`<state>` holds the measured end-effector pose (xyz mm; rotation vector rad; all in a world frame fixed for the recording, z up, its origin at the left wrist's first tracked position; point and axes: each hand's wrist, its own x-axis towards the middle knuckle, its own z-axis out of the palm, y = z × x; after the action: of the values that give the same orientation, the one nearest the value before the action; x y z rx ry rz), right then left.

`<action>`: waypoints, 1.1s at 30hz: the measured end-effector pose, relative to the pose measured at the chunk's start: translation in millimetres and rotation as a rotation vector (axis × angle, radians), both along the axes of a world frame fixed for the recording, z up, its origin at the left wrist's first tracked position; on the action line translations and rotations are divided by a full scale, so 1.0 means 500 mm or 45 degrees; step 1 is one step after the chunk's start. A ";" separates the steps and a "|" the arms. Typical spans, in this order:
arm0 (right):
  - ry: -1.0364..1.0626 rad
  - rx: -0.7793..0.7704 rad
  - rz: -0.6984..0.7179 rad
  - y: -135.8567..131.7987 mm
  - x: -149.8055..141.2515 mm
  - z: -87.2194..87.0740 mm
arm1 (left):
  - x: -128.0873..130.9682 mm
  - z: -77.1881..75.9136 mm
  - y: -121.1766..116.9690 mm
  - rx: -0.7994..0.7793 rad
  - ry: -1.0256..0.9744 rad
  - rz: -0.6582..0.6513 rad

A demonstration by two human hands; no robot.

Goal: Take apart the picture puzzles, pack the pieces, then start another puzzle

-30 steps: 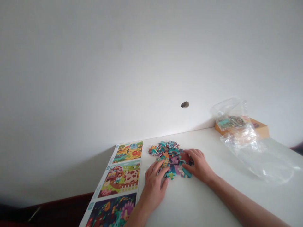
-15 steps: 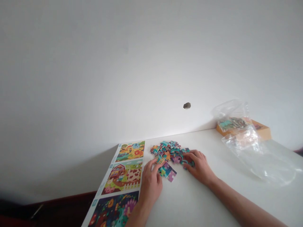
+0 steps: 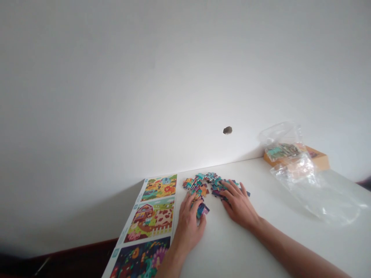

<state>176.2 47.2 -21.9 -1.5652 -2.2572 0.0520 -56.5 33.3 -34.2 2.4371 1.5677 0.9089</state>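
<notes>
A heap of colourful jigsaw puzzle pieces (image 3: 200, 181) lies on the white table (image 3: 226, 247), with a gap now down its middle. My left hand (image 3: 189, 222) rests on the near left part of the heap, its fingers spread over several pieces. Purple and blue pieces (image 3: 203, 209) show beside its thumb side. On the heap's right part lies my right hand (image 3: 239, 202), palm down and fingers apart, touching teal and purple pieces (image 3: 217, 189). Neither hand grips a piece. Some pieces are hidden under the fingers.
Left of the heap, a printed picture sheet (image 3: 150, 218) shows a zoo, a farm and a dark scene along the table's edge. At the back right, an orange box (image 3: 319, 156) carries clear plastic bags (image 3: 301, 170), one with pieces inside. A white wall (image 3: 174, 96) with a hole stands behind.
The heap has split: my right hand has spread its pieces toward the right, its fingers now flatter. My left hand has shifted slightly right, over the near left pieces.
</notes>
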 end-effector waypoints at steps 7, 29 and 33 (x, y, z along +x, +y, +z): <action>0.036 0.017 0.040 0.001 0.014 -0.007 | -0.005 -0.013 0.001 -0.033 -0.114 0.006; 0.047 -0.202 0.591 -0.019 -0.001 0.059 | -0.006 0.011 0.001 -0.136 -0.105 -0.139; 0.041 -0.078 0.449 -0.010 0.007 0.040 | -0.006 0.014 0.001 -0.084 -0.090 -0.098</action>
<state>179.8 42.2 -1.9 -1.1670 -2.4989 0.2422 -59.7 33.9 -27.4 2.3750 1.4466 0.9050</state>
